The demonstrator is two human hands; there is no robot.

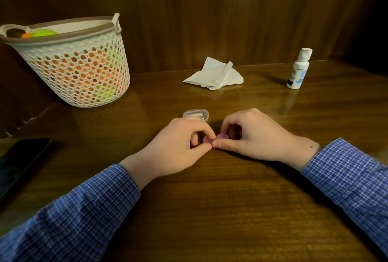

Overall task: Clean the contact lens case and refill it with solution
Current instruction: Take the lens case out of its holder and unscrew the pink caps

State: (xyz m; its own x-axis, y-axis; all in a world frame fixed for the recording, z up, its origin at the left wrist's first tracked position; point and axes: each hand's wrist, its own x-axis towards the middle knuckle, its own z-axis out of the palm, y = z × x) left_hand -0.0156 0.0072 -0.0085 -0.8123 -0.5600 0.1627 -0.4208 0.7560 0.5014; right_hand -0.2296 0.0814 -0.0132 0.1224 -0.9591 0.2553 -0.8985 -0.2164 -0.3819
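Two forearms in blue checked shirt sleeves (84, 215) reach in from the near edge over the dark glossy wooden table (210, 209), wrists resting low and angled toward each other. They meet at the small purple plastic contact lens case (214, 138), which sits on the table between the fingertips. The left hand (178, 146) curls its fingers over the case's left cap and pinches it with thumb and forefinger. The right hand (252, 136) pinches the right cap likewise, thumb lying flat along the near side, other fingers bent.

Just beyond the case, touching the left knuckles, lies a small clear plastic oval container (196, 113). Left of the case, at the table's edge, lies a black flat phone (19, 163). Farther behind the case a crumpled white paper tissue (216, 74) rests. Far right of the case stands a capped white solution bottle (298, 69), upright. Far left stands a white perforated plastic basket (84, 66) holding orange and green balls.
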